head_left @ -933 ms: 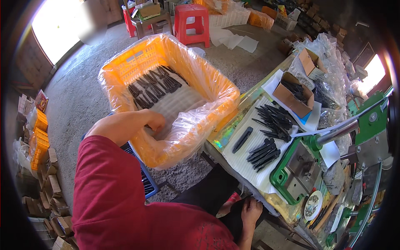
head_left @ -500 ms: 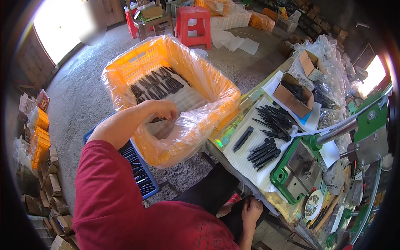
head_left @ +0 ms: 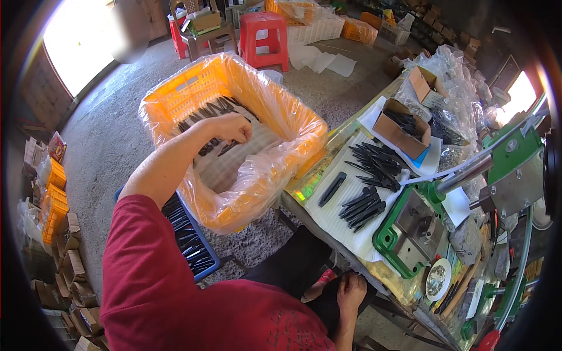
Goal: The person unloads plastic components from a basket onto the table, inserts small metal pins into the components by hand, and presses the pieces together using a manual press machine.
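**Head view: hands, crate and dark parts**

Left hand (head_left: 233, 127): fingers curled downward, closed over slim black elongated pieces (head_left: 212, 111) heaped inside an orange lattice plastic crate (head_left: 193, 88). Crate lined with a crinkled, glossy clear plastic bag (head_left: 266, 169).

Right hand (head_left: 351, 289): resting low at the lap beneath the surface (head_left: 328, 175); fingers bent, whether it grips anything cannot be told.

Further black pieces (head_left: 366, 207) lie in loose rows on ribbed white sheet atop the surface, beside a green metal press (head_left: 410, 231). Open brown cardboard box (head_left: 401, 126) holds more.
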The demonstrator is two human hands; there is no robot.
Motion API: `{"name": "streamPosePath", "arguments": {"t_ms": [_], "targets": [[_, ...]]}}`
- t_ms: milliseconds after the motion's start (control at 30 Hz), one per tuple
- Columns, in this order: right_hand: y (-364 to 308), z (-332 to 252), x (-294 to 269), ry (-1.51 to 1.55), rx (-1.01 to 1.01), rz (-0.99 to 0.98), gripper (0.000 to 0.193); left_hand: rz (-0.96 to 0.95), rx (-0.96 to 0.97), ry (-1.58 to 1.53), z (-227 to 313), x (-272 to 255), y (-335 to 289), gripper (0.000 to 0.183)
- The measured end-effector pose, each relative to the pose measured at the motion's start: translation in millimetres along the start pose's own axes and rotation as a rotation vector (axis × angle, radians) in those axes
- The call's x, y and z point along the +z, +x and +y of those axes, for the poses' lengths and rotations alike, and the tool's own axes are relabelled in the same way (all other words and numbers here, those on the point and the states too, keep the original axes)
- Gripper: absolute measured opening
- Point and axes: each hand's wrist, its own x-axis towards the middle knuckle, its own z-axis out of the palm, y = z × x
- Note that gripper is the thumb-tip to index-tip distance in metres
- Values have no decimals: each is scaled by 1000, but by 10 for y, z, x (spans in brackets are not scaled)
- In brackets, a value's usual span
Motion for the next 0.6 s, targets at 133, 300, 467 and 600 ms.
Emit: {"name": "streamPosePath", "arguments": {"t_ms": [133,300,467,600], "targets": [[3,-11,-25,8,-3,18,7,52,92,-47,158,-200,67,15],[-36,51,-13,6,-4,50,7,37,170,-54,516,-444,180,10],[-33,78,-13,35,-39,75,6,60,223,-9,1083,-621,248,8],[-31,76,-29,51,-12,44,7,7,411,24,1621,-573,530,8]]}}
